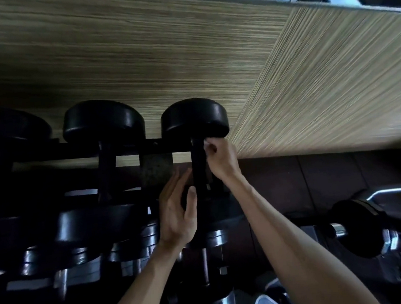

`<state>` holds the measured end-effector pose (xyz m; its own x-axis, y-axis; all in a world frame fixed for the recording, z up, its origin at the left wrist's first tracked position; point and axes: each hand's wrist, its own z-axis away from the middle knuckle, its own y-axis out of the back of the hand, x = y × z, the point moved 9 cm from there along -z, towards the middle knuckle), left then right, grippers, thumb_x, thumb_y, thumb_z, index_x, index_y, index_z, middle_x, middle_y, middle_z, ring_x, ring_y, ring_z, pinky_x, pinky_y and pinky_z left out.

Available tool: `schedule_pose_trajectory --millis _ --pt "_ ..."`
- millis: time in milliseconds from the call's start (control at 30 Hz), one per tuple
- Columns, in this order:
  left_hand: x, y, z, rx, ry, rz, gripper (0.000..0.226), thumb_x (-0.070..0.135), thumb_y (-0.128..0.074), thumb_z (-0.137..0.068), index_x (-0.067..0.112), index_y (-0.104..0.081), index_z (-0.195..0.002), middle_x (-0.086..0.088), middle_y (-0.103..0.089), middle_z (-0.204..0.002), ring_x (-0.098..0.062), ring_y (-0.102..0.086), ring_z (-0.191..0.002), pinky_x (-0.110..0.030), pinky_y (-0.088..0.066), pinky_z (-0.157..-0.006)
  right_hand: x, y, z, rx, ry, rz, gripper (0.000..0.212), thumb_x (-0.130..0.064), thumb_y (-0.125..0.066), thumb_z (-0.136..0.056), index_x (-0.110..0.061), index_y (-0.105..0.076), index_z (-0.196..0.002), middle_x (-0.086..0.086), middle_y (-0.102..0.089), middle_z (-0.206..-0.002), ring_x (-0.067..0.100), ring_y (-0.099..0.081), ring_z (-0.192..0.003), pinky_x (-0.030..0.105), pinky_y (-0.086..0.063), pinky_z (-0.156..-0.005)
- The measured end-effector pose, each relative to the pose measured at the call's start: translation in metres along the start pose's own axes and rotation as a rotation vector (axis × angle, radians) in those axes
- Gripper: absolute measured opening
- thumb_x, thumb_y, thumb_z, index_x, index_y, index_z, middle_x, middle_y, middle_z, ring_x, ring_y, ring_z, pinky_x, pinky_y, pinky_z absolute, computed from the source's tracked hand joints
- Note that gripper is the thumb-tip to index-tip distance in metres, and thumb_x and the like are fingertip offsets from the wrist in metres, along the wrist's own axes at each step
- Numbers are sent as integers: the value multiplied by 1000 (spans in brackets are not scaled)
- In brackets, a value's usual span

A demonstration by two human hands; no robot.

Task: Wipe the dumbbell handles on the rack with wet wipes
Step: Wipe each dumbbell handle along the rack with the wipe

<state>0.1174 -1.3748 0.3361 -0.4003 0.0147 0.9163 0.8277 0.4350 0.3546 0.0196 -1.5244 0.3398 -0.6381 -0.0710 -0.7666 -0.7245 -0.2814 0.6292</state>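
We see the rightmost black round-headed dumbbell (196, 137) on the dark metal rack (130, 150), just right of centre, against the striped wooden wall (161, 57) at twelve o'clock. Our right hand (222, 159) pinches a small white wet wipe (207, 143) against the top of its dark handle (199, 161). Our left hand (177, 215), at seven o'clock of the handle, has straight fingers resting on the near head.
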Motion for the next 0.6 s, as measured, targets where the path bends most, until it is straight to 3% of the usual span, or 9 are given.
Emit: schedule_pose_trajectory --millis 100,267,367,467,600 --pt "2 1 0 2 -2 18 39 29 -42 -102 28 -48 -141 41 -37 -142 -1 -36 -141 -34 -32 -116 3 -1 2 -28 -23 17 28 -7 -54 -100 -6 -66 -75 -2 -61 -66 1 -51 -59 13 -38 -54" --pt "-7 0 2 1 36 40 43 36 -42 -102 17 -55 -138 29 -46 -139 -3 -43 -137 -36 -38 -113 34 -5 39 -345 -181 80 26 -4 -55 -95 -9 -74 -78 5 -71 -72 6 -58 -58 19 -44 -51" --pt "6 3 -1 3 -8 63 34 26 -45 -102 23 -57 -134 36 -50 -132 2 -48 -130 -22 -38 -107 20 -2 15 -168 -157 -7 23 -4 -53 -96 -4 -73 -85 8 -71 -76 10 -60 -67 26 -46 -61" --pt "12 4 -2 4 -30 57 32 28 -44 -102 31 -53 -132 39 -50 -127 8 -49 -125 -12 -35 -103 5 0 -8 -3 -139 -68 29 -8 -51 -100 -2 -67 -77 -2 -58 -65 10 -52 -61 24 -39 -56" --pt "-4 1 0 -6 31 58 37 37 -43 -101 25 -57 -132 27 -52 -133 3 -47 -130 -24 -39 -108 5 -1 20 -142 -104 60 27 -7 -52 -100 -7 -74 -84 3 -72 -81 14 -67 -75 19 -50 -63"
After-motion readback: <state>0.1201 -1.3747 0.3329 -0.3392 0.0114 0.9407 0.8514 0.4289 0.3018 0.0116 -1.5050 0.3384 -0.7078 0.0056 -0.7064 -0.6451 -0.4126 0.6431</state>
